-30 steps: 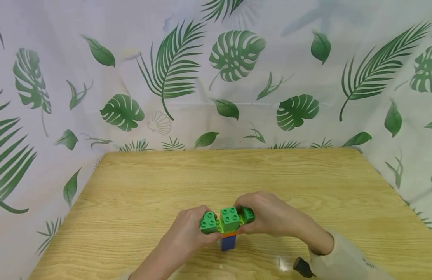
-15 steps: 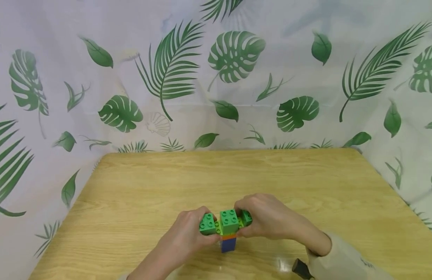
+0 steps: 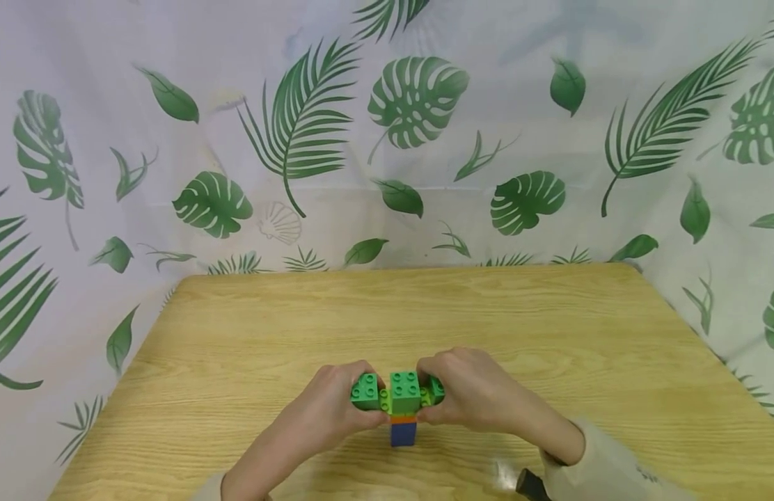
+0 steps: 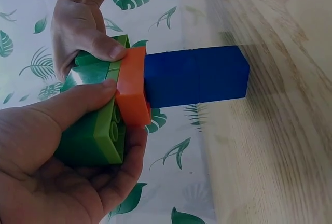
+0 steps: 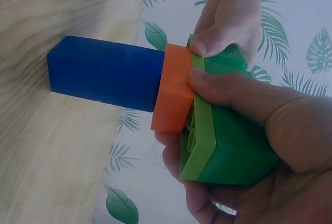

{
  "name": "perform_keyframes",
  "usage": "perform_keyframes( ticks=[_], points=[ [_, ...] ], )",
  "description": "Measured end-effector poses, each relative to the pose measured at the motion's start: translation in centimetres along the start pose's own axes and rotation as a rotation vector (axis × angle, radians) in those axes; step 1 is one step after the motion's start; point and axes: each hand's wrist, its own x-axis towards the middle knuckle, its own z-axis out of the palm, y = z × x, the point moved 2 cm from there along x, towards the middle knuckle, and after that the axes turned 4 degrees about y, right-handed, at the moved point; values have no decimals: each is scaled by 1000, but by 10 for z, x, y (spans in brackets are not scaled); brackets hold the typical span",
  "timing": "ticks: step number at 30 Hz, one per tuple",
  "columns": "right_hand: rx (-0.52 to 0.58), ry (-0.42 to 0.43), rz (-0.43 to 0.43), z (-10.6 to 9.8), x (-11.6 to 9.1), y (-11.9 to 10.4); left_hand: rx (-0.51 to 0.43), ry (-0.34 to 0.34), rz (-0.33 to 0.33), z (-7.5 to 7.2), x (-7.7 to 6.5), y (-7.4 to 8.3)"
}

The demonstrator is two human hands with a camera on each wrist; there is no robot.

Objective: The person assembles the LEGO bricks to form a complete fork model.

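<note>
Between the hands stands a toy brick model in the head view. Its stem is blue bricks [image 4: 197, 76], which stand on the table. An orange brick [image 5: 174, 86] sits on the stem, under a lime-green layer [image 5: 201, 146]. Three green bricks form a row on top, with the middle one [image 3: 405, 392] tallest. My left hand [image 3: 337, 396] grips the left green brick [image 3: 365, 392], its thumb on the lime layer by the orange brick. My right hand [image 3: 468, 390] grips the right green brick [image 3: 436, 390], which it partly hides.
A wood-grain table [image 3: 268, 327] bears the model. A leaf-print cloth [image 3: 449, 209] hangs behind and along its sides. Near the right sleeve [image 3: 594, 456] lies a small black object [image 3: 531, 485], partly hidden.
The green row has turned slightly and runs more level across the head view. Less of the right green brick shows behind my right hand. Both hands keep their grip.
</note>
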Motion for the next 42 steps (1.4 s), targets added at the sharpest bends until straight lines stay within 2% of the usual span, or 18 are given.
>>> perform_keyframes(
  ticks=[11,20,30,42],
  points=[
    [39,-15,54,0,-1,1,-5,18,0,3,-1,-4],
    [30,12,93,1,-2,-2,-14,44,16,2,-2,-5],
    [82,33,116,1,-4,-3,-31,50,31,3,-4,-7],
    [82,27,120,0,-4,-3,3,174,58,-20,-16,-2]
  ],
)
